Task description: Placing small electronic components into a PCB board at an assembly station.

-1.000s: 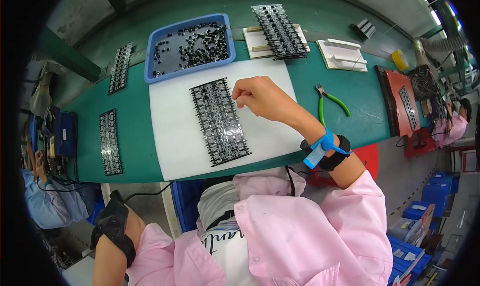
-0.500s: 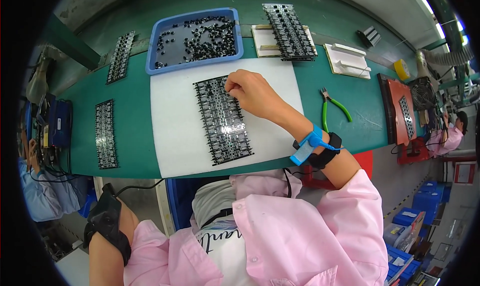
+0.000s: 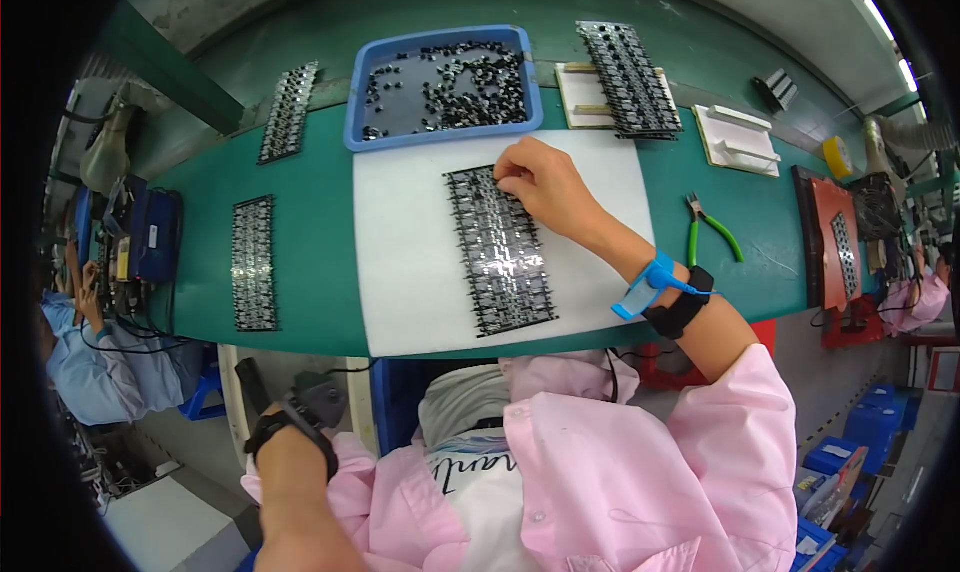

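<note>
A circuit board panel [image 3: 500, 257] with rows of small parts lies on the white mat [image 3: 405, 242]; its middle shines with reflected light. My right hand [image 3: 545, 184] is over the panel's far right corner, thumb and fingers pinched together. Whatever is between the fingertips, if anything, is hidden. A blue strap and a black band circle my right wrist. My left hand [image 3: 312, 544] is raised close at the lower edge, away from the table. Its fingers are cut off by the frame, and a black band with a dark block is strapped round that wrist.
Beyond the mat stands a blue tray [image 3: 445, 132] of small black parts. Right of it, stacked panels [image 3: 630, 82] rest on a white fixture; another white fixture [image 3: 735, 140] and green-handled cutters [image 3: 715, 232] lie farther right. Two panels [image 3: 253, 262] lie left. Co-workers sit at both sides.
The whole view has shifted, so the table appears farther right. My left forearm has swung inward near the lower edge. My right hand stays pinched at the panel's far corner.
</note>
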`<action>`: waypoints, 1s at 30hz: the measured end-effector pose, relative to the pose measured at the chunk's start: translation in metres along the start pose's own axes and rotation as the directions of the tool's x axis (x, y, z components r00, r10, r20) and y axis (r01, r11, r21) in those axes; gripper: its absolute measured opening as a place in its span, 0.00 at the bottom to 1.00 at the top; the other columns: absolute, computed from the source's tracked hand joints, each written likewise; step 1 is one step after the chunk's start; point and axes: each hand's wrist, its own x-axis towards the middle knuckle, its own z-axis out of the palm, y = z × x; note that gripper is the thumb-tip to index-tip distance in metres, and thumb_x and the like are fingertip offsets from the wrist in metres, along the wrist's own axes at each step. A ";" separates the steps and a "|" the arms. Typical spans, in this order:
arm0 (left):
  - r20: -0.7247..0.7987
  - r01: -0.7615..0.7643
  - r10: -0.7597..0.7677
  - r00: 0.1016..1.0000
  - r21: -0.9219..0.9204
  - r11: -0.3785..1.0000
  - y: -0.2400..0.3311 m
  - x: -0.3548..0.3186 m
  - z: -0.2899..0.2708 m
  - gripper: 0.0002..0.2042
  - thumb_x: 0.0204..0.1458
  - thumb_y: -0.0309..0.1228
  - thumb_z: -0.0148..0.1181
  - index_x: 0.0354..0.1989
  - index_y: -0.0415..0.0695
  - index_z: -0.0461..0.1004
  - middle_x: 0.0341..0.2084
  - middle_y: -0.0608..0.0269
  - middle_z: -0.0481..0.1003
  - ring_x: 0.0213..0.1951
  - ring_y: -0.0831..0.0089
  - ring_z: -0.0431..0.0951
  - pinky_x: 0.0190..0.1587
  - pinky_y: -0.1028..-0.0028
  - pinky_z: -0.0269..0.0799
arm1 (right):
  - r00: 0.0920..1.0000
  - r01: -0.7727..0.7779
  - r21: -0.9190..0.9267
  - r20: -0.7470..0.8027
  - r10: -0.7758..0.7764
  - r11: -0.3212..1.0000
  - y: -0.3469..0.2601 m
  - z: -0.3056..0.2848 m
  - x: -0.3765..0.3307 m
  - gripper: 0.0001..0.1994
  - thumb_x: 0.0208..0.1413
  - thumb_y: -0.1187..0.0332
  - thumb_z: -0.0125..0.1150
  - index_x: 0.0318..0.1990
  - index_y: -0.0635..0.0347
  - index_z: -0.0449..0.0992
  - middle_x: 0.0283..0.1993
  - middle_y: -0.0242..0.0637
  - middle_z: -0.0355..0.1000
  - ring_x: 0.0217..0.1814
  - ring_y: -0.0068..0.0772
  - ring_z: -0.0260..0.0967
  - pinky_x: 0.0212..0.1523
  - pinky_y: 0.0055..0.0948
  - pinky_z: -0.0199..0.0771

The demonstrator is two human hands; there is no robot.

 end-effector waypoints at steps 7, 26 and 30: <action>0.257 0.257 -0.157 0.954 -0.425 0.868 -0.001 -0.075 0.011 0.17 0.50 0.46 0.43 0.36 0.47 0.70 0.34 0.63 0.71 0.40 0.68 0.69 0.44 0.59 0.62 | 1.000 -0.023 -0.095 0.001 0.023 0.995 0.009 0.000 -0.004 0.03 0.41 0.79 0.56 0.26 0.65 0.69 0.26 0.39 0.64 0.27 0.37 0.64 0.29 0.30 0.64; 0.914 0.554 -0.062 -0.401 0.296 0.778 -0.051 -0.255 0.141 0.06 0.40 0.23 0.55 0.29 0.40 0.73 0.26 0.53 0.74 0.33 0.57 0.74 0.36 0.65 0.69 | 0.984 0.021 -0.386 0.169 0.048 0.922 -0.013 -0.009 0.002 0.05 0.41 0.80 0.54 0.28 0.65 0.65 0.26 0.43 0.63 0.28 0.45 0.63 0.30 0.35 0.63; 0.918 0.660 -0.015 -0.395 0.295 0.691 -0.051 -0.273 0.140 0.05 0.39 0.21 0.55 0.27 0.39 0.72 0.24 0.53 0.74 0.31 0.57 0.74 0.34 0.66 0.69 | 0.981 -0.073 -0.145 0.169 0.098 0.987 -0.014 -0.014 0.008 0.04 0.42 0.81 0.52 0.28 0.67 0.65 0.24 0.45 0.66 0.27 0.46 0.65 0.29 0.35 0.64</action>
